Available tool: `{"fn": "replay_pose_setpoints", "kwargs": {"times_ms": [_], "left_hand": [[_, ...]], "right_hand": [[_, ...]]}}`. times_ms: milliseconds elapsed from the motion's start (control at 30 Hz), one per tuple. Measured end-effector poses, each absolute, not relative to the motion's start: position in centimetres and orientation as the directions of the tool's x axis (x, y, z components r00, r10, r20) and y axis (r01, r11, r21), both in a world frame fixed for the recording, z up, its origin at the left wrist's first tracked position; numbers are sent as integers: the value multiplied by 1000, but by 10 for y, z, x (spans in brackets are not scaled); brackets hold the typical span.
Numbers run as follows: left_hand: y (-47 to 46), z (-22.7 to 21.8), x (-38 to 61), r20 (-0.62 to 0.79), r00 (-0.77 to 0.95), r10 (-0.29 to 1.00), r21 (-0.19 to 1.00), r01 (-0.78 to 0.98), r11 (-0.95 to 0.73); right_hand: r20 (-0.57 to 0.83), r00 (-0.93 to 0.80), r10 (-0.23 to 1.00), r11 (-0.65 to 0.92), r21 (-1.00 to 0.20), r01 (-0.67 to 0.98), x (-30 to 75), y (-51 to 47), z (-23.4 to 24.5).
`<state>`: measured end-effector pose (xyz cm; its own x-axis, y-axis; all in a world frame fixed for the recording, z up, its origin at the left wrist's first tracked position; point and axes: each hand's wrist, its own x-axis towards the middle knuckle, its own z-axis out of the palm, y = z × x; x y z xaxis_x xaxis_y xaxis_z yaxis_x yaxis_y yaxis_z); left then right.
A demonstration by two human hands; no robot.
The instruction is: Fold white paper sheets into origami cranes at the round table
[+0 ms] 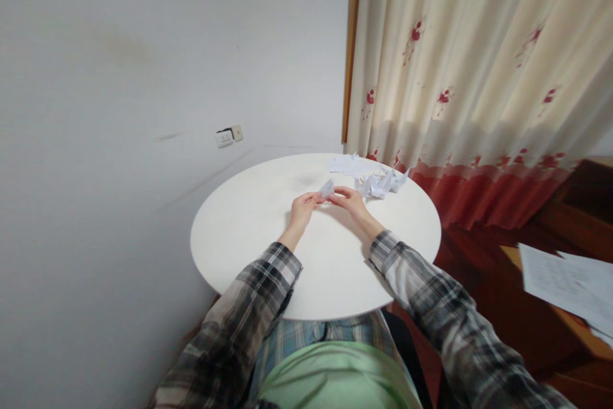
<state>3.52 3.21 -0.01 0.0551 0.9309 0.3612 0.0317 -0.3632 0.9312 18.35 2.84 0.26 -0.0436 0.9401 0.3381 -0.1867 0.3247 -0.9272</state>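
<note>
A small piece of folded white paper (327, 189) is held up between my two hands, above the middle of the round white table (249, 230). My left hand (303, 206) pinches its left side with closed fingers. From the right, the fingers of my right hand (351, 200) grip its other edge. The paper comes to a point at the top; its exact folds are too small to make out. Just beyond my right hand lies a cluster of folded paper pieces (380, 184).
Flat white sheets (347, 164) lie near the table's far edge. A wall with a socket (224, 138) stands to the left and behind. A flowered curtain (445, 64) hangs at the back right. Printed papers (565, 284) rest on wooden furniture at the lower right.
</note>
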Motion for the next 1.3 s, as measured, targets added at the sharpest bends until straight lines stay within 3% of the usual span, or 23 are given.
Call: {"fn": "replay_pose_setpoints", "kwargs": {"times_ms": [767, 933, 1300], "left_hand": [[28, 2, 40, 349, 108, 931, 932, 59, -357], [25, 3, 43, 302, 170, 938, 951, 20, -309], [25, 4, 39, 298, 100, 949, 954, 2, -299]], "right_hand": [[331, 78, 940, 335, -942, -34, 190, 34, -1], [333, 80, 939, 337, -941, -36, 190, 34, -2], [279, -10, 960, 275, -953, -128, 189, 34, -7]]}}
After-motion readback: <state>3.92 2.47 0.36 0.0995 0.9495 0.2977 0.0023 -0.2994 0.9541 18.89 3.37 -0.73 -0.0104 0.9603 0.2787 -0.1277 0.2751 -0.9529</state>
